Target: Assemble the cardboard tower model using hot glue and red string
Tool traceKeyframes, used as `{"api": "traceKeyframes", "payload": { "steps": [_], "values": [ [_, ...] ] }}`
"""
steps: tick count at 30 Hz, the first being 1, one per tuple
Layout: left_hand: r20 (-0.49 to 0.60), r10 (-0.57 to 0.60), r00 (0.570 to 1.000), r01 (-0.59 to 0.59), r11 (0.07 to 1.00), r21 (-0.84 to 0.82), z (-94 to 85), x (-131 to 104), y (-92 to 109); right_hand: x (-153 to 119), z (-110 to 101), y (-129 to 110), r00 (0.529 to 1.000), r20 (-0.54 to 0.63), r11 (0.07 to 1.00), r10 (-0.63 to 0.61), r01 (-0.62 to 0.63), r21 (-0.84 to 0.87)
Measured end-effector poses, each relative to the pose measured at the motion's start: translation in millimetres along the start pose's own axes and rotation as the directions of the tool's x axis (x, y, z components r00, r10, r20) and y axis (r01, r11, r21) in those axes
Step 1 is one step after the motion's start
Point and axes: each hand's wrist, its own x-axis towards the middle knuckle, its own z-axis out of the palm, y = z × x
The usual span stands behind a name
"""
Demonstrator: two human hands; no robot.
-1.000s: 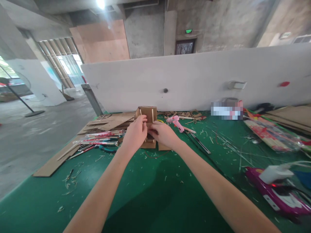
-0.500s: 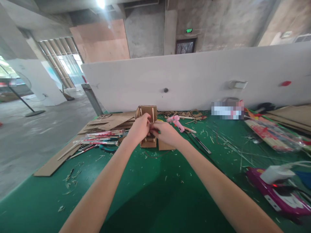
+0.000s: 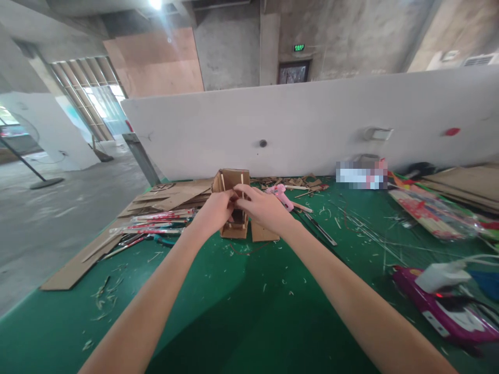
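Note:
A small cardboard structure (image 3: 234, 177) with thin wooden sticks (image 3: 242, 180) stands on the green table, near the white partition. Both hands are at its middle. My left hand (image 3: 219, 209) has its fingers bent inward at the structure's left side. My right hand (image 3: 260, 205) reaches over from the right, fingers curled close to the left fingertips. Whatever lies between the fingers is too small and partly hidden to name. A flat cardboard piece (image 3: 265, 233) lies under the right wrist. Just beyond the right hand is a pink glue gun (image 3: 281, 196).
Cardboard sheets (image 3: 171, 195) and wrapped sticks (image 3: 156, 222) lie on the left. A utility knife (image 3: 323, 230) rests right of the hands. A purple power strip (image 3: 436, 306) with plugs sits at the right edge. The white partition (image 3: 304, 124) borders the table's back.
My right hand has shifted up and left, its fingers now over the left fingertips. My left hand has moved slightly down. The whole view has shifted a little.

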Motion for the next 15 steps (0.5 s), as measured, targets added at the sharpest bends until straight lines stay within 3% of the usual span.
{"api": "traceKeyframes", "payload": {
  "steps": [5, 12, 15],
  "values": [
    [0.014, 0.02, 1.0, -0.02, 1.0, 0.009, -1.2, 2, -4, 2, 8, 5, 1.0, 0.014, 1.0, -0.008, 0.009, -0.013],
    [0.017, 0.08, 0.997, -0.081, 0.992, 0.094, -4.8, 0, -8, 7, 22, 8, 0.996, -0.091, 1.0, 0.0, 0.001, 0.007],
    [0.017, 0.069, 0.997, -0.071, 0.991, 0.111, -5.9, -1, -9, 6, 25, 9, 0.997, -0.075, 1.0, -0.007, 0.007, 0.001]
  ]
}}
